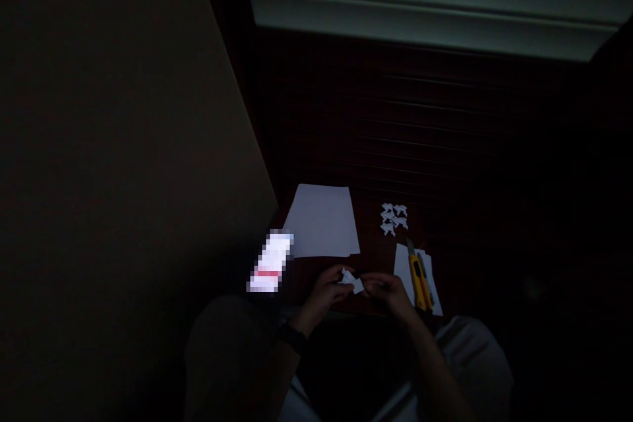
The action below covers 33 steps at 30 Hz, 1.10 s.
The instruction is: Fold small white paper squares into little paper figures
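Observation:
A small piece of folded white paper (352, 281) is held low over the front of the dark table. My left hand (327, 289) pinches its left side between thumb and fingers. At the paper's right edge, my right hand (388, 289) has its fingers curled together and appears to grip that edge; the dim light hides the exact contact. Several small folded paper figures (394, 218) lie grouped in rows at the back right. Beside my right hand a yellow utility knife (420, 280), blade out, rests on a smaller sheet of paper (403, 265).
White paper sheets (321, 221) lie stacked at the table's back left. A lit, pixelated phone-like screen (271, 264) is at the left edge. A wall (148, 112) rises close on the left, and dark slatted panelling (395, 105) stands behind the table. A dark pen-like object lies beside the knife.

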Motion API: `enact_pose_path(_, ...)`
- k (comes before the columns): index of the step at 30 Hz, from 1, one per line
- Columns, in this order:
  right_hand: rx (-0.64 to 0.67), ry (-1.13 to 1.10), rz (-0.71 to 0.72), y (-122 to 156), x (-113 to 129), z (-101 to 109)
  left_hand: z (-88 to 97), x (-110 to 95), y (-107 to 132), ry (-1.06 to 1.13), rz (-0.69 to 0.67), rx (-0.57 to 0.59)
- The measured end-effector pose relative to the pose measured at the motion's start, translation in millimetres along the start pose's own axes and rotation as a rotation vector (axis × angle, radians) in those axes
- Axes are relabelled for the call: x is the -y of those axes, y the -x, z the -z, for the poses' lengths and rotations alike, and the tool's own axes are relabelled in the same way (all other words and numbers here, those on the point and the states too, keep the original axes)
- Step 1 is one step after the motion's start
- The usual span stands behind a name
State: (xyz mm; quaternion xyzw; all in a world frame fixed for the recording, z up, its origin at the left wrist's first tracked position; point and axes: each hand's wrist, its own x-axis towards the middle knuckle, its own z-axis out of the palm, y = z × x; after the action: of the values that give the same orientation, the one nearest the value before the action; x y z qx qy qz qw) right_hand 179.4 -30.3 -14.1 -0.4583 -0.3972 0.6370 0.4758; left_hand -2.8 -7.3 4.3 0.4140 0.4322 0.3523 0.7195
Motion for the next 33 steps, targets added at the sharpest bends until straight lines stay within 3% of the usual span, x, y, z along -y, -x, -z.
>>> enact_pose_path(12, 0.039, 0.043, 0.029, -1.7, -2.2, 2.6, 1.4, -1.3, -0.9, -0.017, 0.019, 0.03)
enact_pose_path(22, 0.056, 0.357, 0.148, -2.3, -0.6, 1.6, -0.2, 3.1, -4.4, -0.012, -0.023, 0.013)
enact_pose_path(33, -0.123, 0.404, 0.166, -1.8, -7.4, -3.7, 1.4, 15.9, -10.7, -0.033, -0.058, -0.01)
